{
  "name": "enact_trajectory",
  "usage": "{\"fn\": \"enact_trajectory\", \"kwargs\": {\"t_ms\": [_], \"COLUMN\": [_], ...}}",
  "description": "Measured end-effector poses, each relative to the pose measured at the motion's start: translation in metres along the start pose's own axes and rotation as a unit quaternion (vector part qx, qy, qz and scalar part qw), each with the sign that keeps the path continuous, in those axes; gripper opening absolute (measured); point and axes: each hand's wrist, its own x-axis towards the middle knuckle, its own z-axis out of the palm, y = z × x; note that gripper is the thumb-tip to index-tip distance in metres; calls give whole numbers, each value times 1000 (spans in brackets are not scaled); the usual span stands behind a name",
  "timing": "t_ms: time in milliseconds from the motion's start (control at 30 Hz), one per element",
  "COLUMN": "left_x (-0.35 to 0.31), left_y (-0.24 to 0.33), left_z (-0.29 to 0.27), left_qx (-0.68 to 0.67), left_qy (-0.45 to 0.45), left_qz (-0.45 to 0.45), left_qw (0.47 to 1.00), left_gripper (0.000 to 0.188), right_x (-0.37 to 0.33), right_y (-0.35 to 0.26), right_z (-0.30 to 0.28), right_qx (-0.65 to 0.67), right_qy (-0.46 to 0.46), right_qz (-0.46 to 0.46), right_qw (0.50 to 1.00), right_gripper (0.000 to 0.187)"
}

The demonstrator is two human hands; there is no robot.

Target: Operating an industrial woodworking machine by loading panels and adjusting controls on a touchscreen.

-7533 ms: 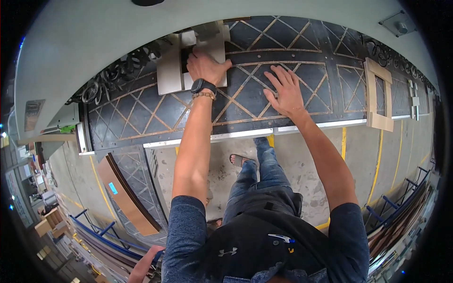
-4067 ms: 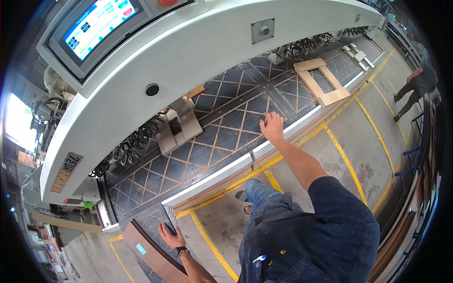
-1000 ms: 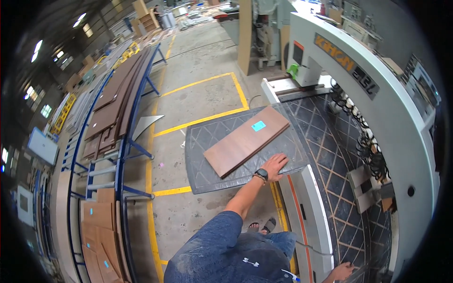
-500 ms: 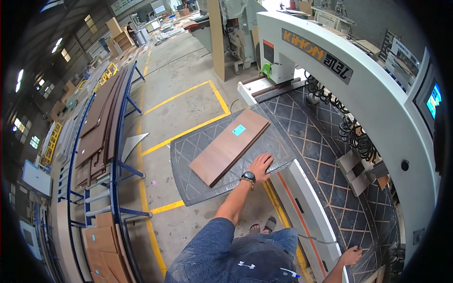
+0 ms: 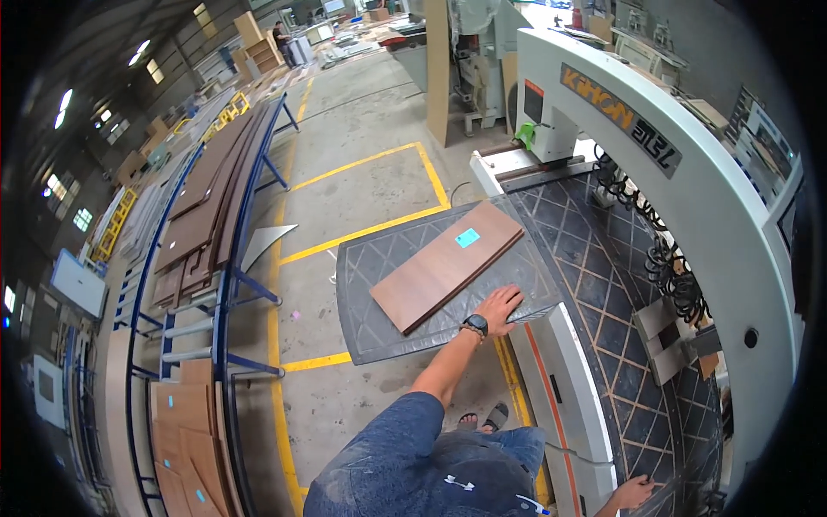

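Observation:
My left hand (image 5: 500, 310), with a dark watch on its wrist, lies with fingers spread on the grey grid-patterned side table (image 5: 366, 323). It holds nothing. Just beyond it, a small stack of brown boards (image 5: 444, 269) lies at a slant, apart from my fingers. A small blue label (image 5: 467, 238) is on the top board. Low on the right, my right hand (image 5: 636, 493) rests at the edge of the machine's dark bed (image 5: 633, 379), fingers loosely extended and nothing visible in them.
A white machine arch (image 5: 715, 146) with coiled black hoses (image 5: 672, 267) spans the bed. Grey blocks (image 5: 662, 340) sit under it. On the left, a blue-framed roller rack (image 5: 226, 323) carries long brown panels (image 5: 207, 185). Yellow lines mark the floor. Another person (image 5: 282, 45) stands far back.
The whole view has shifted, so the scene sits further right and, in its upper part, lower. Both hands stay at the same places on the table and bed. The boards have not moved.

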Motion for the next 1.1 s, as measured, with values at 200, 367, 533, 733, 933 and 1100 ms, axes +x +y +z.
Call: {"fn": "enact_trajectory", "kwargs": {"t_ms": [200,367,533,733,933,1100], "left_x": [1,2,3,2,3,4], "left_y": [1,1,-2,-1,0,2], "left_z": [-2,0,3,2,1,0], "left_qx": [-4,-3,-18,-15,1,0], "left_qy": [7,7,-1,-7,-2,-4], "left_qz": [5,11,2,-5,2,0], "left_qw": [1000,1000,1000,1000,1000,1000], "left_gripper": [77,76,76,76,75,76], "right_x": [4,5,4,1,1,2], "right_y": [7,10,12,6,7,12], "right_z": [19,19,23,11,12,13], "right_qx": [-34,-30,-24,-15,-24,-12], "right_qy": [30,22,46,8,6,4], "right_qz": [-2,-3,-8,-4,11,-3], "right_qw": [999,999,999,1000,1000,1000], "right_gripper": [40,40,41,42,42,42]}}
